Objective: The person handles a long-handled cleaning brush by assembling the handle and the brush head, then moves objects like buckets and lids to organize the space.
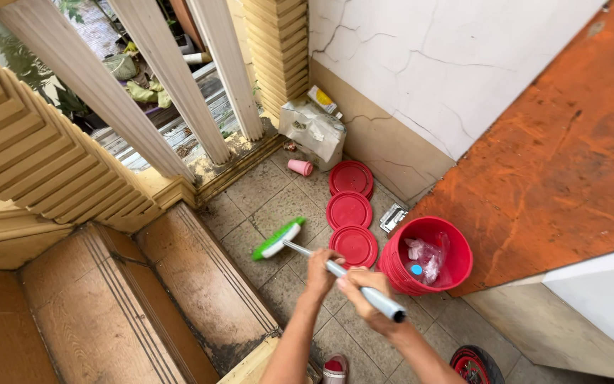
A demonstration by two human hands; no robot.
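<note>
Both of my hands grip the grey metal handle [305, 252] of a broom. My left hand [320, 272] is lower on the handle, my right hand [366, 296] near its top end. The green and white broom head [278, 238] rests on the tiled floor [264, 199], just left of three round red lids [349, 210] lying flat in a row.
A stack of red buckets [431, 256] with plastic bags inside stands to the right of the lids. A pink cup [300, 167] and a white bag [314, 129] lie by the cracked wall. Wooden steps [151, 299] are at left, an orange board [563, 142] at right, a railing [158, 78] behind.
</note>
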